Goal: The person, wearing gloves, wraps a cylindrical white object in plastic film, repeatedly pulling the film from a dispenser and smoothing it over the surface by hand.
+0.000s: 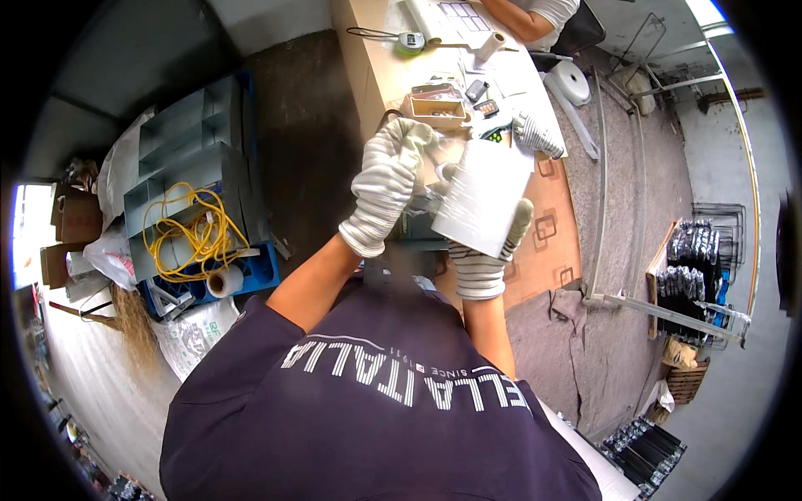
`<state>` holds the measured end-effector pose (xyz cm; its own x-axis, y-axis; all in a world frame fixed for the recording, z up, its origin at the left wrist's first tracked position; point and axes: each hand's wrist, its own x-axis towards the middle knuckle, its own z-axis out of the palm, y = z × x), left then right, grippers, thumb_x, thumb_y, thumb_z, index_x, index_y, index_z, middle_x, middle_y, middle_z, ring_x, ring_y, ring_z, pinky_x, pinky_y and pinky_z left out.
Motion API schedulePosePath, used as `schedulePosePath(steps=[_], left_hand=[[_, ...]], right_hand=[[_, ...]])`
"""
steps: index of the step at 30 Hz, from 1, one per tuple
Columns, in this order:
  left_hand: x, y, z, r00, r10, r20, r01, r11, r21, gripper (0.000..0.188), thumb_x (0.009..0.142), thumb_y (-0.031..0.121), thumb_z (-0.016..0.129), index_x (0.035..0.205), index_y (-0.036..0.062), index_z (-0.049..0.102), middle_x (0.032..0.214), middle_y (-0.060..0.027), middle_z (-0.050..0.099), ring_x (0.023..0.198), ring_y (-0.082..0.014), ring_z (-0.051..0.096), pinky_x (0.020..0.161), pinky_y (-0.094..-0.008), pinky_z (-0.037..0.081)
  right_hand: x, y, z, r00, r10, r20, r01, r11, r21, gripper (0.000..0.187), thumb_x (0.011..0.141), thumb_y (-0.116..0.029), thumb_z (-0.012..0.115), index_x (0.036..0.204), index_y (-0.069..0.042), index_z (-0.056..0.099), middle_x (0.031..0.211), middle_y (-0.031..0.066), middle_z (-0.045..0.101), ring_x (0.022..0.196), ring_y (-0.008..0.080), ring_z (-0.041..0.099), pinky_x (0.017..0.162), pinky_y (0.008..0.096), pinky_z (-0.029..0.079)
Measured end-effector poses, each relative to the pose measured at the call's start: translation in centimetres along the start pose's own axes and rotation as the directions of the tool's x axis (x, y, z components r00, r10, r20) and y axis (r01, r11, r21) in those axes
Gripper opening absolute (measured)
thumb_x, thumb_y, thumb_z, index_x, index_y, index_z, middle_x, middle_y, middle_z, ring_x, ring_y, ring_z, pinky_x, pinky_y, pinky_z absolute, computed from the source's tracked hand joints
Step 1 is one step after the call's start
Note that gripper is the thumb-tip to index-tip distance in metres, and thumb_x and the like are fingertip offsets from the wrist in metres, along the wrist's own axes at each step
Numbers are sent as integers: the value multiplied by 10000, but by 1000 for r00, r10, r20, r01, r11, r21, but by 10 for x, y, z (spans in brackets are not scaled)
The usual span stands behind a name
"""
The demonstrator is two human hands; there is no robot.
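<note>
Both my hands wear white knitted gloves with striped cuffs. In my right hand (493, 259) is a white, glossy piece (484, 196), broad and flat-looking, with wrinkled clear film over its surface; the fingers grip its lower right side. My left hand (393, 167) is raised beside its left edge, fingers closed together. Clear film (428, 200) shows between that hand and the white piece, but what the fingers pinch is hidden. Just beyond lie a small open cardboard box (436, 111) and a striped glove (537, 135) on the table.
On the table (368, 63) lie a tape measure (410, 42), a cardboard tube (491, 45) and papers. A co-worker's arm (511, 18) rests at its far end. Left stand grey metal trays (188, 125) with a yellow cord (200, 238); right, a metal frame (600, 192).
</note>
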<state>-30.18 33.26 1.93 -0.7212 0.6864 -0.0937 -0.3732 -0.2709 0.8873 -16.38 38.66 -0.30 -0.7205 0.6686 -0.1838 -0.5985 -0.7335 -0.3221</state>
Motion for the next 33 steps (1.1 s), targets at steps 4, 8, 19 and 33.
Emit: schedulePosePath(steps=[4,8,19,33], left_hand=[[-4,-6,0,990,126,64,-125,992,-7,147,913,126,517,824,27,577,750,-4,588,699,-54,517,659,-199,431],[-14,-6,9,992,88,91,-90,996,19,136,914,140,525,838,34,562,762,13,574,680,-42,505,635,-198,431],[-24,-16,32,961,198,192,-276,664,695,127,892,133,530,904,13,569,743,-130,631,619,-181,610,595,-279,478],[-51,-13,70,932,339,127,-300,527,795,159,893,198,545,816,59,534,559,-139,506,456,-257,495,459,-337,404]], right_hand=[[-6,-3,7,984,72,163,-82,995,57,953,697,-608,624,1356,-17,269,1260,278,390,1035,409,488,807,524,482],[-2,-8,6,938,139,317,-153,988,21,975,675,-654,613,1344,-19,295,1204,215,478,1031,336,529,818,493,494],[-19,-22,-28,986,-7,167,-22,985,170,829,776,-659,470,1343,-72,331,1309,146,428,1146,301,454,938,430,414],[-47,-49,-20,1000,-13,-10,9,937,-348,597,864,-470,503,1278,-49,411,1219,114,500,1072,233,517,920,370,431]])
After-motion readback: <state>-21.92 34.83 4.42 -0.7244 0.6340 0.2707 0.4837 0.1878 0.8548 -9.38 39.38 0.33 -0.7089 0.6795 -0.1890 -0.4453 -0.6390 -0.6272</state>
